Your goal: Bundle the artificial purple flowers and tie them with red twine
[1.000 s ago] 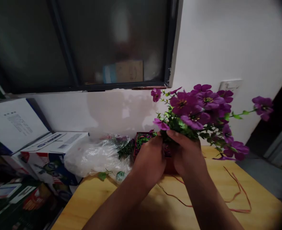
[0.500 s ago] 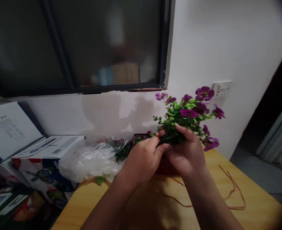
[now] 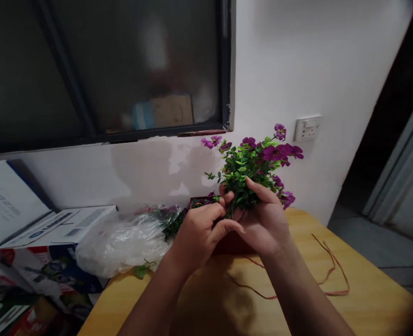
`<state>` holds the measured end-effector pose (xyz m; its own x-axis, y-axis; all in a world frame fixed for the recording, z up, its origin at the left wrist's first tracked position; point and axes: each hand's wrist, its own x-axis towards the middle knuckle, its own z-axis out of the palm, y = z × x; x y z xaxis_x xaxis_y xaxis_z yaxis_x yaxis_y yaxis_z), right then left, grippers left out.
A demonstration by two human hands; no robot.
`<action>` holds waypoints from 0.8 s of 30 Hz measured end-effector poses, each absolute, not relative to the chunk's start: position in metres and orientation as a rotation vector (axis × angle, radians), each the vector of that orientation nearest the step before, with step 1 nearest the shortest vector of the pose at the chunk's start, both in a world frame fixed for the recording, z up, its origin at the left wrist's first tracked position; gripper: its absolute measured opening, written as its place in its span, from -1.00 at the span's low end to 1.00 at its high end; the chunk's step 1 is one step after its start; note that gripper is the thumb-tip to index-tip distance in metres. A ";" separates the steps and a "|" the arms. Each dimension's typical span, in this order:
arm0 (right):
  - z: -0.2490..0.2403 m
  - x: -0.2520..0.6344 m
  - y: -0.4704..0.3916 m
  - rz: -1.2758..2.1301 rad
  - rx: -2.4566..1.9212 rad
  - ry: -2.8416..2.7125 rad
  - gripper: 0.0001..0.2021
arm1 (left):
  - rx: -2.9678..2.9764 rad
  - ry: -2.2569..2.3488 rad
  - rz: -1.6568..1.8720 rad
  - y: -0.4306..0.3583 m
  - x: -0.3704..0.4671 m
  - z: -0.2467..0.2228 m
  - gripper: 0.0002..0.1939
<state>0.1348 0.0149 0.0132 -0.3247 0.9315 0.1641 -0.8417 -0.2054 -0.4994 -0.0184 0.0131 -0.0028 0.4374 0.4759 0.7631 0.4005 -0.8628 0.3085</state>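
I now have the flower bunch (image 3: 243, 170) tipped toward the far wall (image 3: 280, 70), near the red box (image 3: 227, 246), cupped in the half-curled right hand (image 3: 266, 226), its stems laid accessible beside the left hand's (image 3: 199, 233) bent fingers, whose hold I can't tell

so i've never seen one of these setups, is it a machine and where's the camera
There is no machine here: this is a person working bare-handed, seen from a camera worn on the head, looking forward and down. The right hand cradles a bunch of purple flowers; the left hand is at the stems, though how firmly it holds them is unclear. On the wooden table are a partly hidden red container, a clear plastic bag and reddish string.
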 end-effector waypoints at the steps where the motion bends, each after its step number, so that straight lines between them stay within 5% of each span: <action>1: 0.013 0.135 0.015 1.808 -0.195 -0.612 -0.82 | 2.596 0.787 1.447 0.013 -0.018 -0.003 -0.71; 12: 0.014 0.120 0.015 1.644 -0.198 -0.414 -0.94 | 2.773 1.341 1.531 0.028 -0.008 -0.018 -0.73; 24: 0.009 0.128 0.007 1.667 -0.161 -0.697 -0.86 | 2.667 0.716 1.538 0.021 -0.024 -0.008 -0.72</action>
<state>0.1283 0.0069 0.0092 -0.2307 0.9343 0.2719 -0.8495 -0.0572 -0.5245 -0.0239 0.0207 -0.0079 0.4239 0.3731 0.8253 0.3919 -0.8971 0.2042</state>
